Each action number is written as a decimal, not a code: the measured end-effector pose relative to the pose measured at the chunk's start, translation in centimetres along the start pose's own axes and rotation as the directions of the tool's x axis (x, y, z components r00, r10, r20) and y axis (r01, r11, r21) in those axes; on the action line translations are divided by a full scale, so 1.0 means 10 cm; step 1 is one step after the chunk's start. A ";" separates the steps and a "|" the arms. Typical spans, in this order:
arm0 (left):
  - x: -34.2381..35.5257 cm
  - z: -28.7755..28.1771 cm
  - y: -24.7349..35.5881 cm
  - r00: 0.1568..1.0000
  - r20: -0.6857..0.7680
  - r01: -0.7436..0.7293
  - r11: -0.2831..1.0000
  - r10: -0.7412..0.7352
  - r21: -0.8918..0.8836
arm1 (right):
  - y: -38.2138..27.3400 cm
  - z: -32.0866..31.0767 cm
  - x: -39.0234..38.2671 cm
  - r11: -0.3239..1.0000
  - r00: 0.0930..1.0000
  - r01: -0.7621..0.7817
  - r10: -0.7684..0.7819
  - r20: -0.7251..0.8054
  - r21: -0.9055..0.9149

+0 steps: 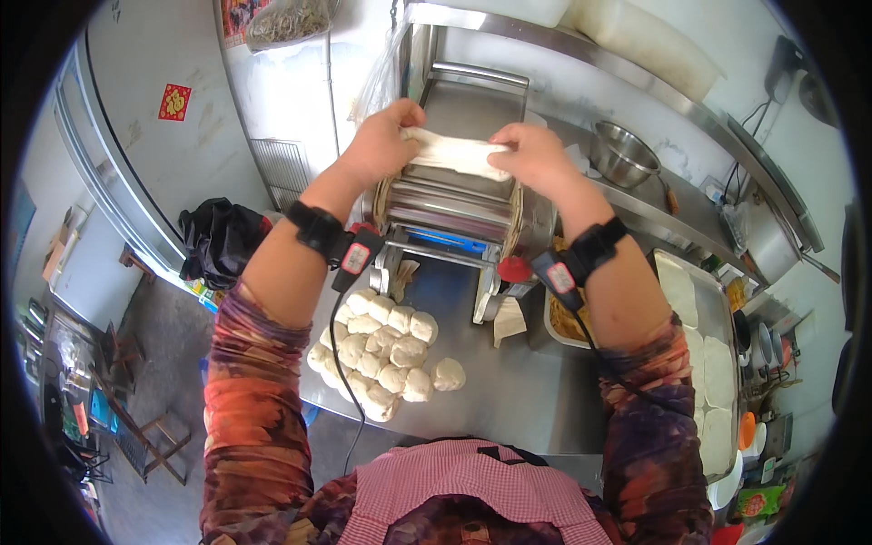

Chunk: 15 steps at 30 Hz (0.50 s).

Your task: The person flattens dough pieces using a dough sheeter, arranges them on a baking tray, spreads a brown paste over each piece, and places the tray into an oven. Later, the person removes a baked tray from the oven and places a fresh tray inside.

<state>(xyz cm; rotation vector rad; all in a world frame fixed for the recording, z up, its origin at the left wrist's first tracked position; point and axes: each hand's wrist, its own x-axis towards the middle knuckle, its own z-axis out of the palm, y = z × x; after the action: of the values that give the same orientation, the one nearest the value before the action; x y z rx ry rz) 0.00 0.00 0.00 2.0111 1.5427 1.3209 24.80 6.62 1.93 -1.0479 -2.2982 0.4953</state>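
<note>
A strip of pale dough is stretched between my two hands, above the metal rollers of a dough sheeter. My left hand pinches its left end. At the right end, my right hand grips the dough between thumb and fingers. Below the sheeter, several dough balls lie close together on the steel table, with one ball at the right edge of the group. Whether the strip touches the rollers I cannot tell.
Right of the sheeter stands a tray of yellowish food, partly behind my right forearm. Farther right is a long tray with flat dough sheets. A steel bowl sits at the back right under a shelf. A black bag is at the left.
</note>
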 end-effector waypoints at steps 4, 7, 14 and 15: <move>0.21 0.28 -0.11 0.987 0.053 -0.157 0.832 0.152 0.532 | 0.06 0.16 0.12 0.849 0.994 0.084 -0.034 0.105 -0.522; 0.19 0.33 -0.17 0.967 0.237 -0.240 0.657 0.096 0.715 | 0.02 0.27 0.08 0.771 0.972 0.115 0.042 0.230 -0.626; 0.11 0.29 0.00 0.927 0.374 -0.272 0.635 -0.029 0.723 | -0.09 0.19 -0.14 0.721 0.910 0.224 0.086 0.406 -0.655; 0.09 0.30 0.04 0.915 0.390 -0.239 0.635 -0.106 0.734 | -0.11 0.18 -0.19 0.756 0.920 0.204 0.069 0.386 -0.622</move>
<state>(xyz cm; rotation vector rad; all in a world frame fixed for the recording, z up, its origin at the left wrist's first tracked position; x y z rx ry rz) 2.62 1.51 -0.86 2.6079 2.0229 0.1313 24.11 4.29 0.49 -1.2496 -2.9648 -0.2005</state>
